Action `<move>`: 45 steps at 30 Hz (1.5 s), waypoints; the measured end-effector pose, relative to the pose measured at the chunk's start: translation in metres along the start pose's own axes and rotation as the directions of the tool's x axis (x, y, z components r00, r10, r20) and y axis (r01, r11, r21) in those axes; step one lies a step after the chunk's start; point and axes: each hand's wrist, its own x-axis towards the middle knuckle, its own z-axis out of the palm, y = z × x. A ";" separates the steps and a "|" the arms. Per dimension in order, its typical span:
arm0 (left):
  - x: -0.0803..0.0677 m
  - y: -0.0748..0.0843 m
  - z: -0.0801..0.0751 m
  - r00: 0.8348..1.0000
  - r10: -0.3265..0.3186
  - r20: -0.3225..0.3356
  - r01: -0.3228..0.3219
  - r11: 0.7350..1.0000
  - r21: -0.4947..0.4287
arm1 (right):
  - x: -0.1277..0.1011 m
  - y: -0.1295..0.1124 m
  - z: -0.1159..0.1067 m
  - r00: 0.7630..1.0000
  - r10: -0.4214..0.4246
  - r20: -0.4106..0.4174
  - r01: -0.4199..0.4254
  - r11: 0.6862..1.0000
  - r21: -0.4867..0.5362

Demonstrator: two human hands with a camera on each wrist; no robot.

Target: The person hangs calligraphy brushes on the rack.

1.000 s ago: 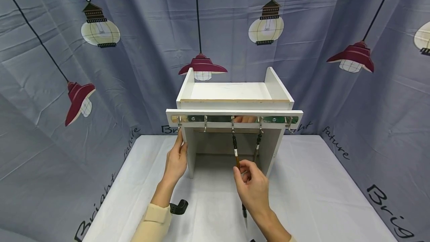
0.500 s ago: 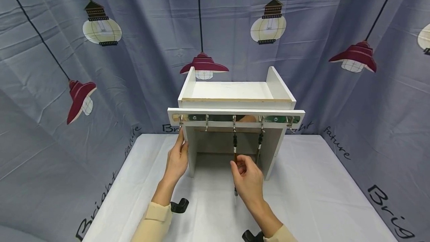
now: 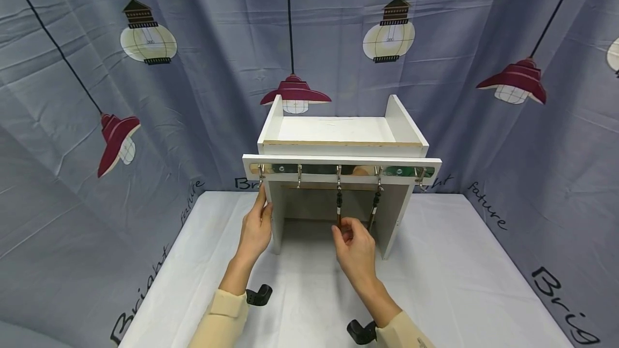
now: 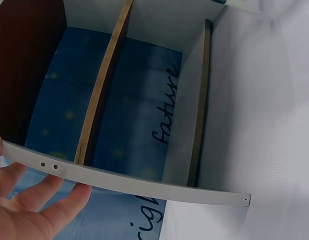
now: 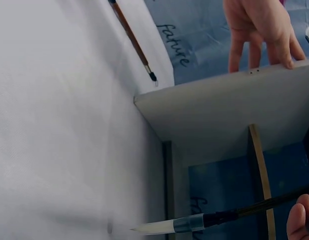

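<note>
- Brush (image 3: 339, 209), upright with bristles down, stands beneath the middle hook (image 3: 338, 175), at 11 o'clock from your right hand (image 3: 356, 246), which pinches it.
- At its 3 o'clock, a second brush (image 3: 374, 208) hangs from the next hook (image 3: 379, 175).
- Your left hand (image 3: 254, 230), at 9 o'clock from the right, rests straight-fingered against the shelf (image 3: 343, 150), which stands on the desk (image 3: 300, 289).
</note>
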 end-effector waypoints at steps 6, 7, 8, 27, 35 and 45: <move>0.000 0.000 0.000 1.000 -0.008 0.001 0.008 1.000 0.005 | 0.003 0.003 0.003 1.000 -0.012 -0.020 0.012 1.000 -0.007; 0.000 0.000 0.000 1.000 -0.005 0.000 0.005 1.000 0.004 | 0.004 0.004 0.003 1.000 -0.017 -0.023 0.017 1.000 -0.008; 0.000 0.000 0.000 1.000 -0.002 -0.001 0.002 1.000 0.003 | 0.004 0.004 0.003 0.999 -0.021 -0.026 0.021 1.000 -0.009; 0.000 -0.001 0.001 1.000 0.009 -0.018 -0.009 1.000 0.000 | -0.004 -0.013 -0.030 0.996 -0.079 -0.031 0.080 0.997 0.023; 0.000 -0.001 0.002 1.000 -0.011 0.000 0.011 1.000 -0.007 | -0.005 -0.005 -0.061 0.978 -0.183 -0.095 0.185 0.983 0.015; -0.001 0.001 0.000 1.000 -0.029 -0.005 0.029 1.000 -0.002 | 0.007 0.027 -0.098 0.973 -0.126 -0.194 0.117 0.992 -0.056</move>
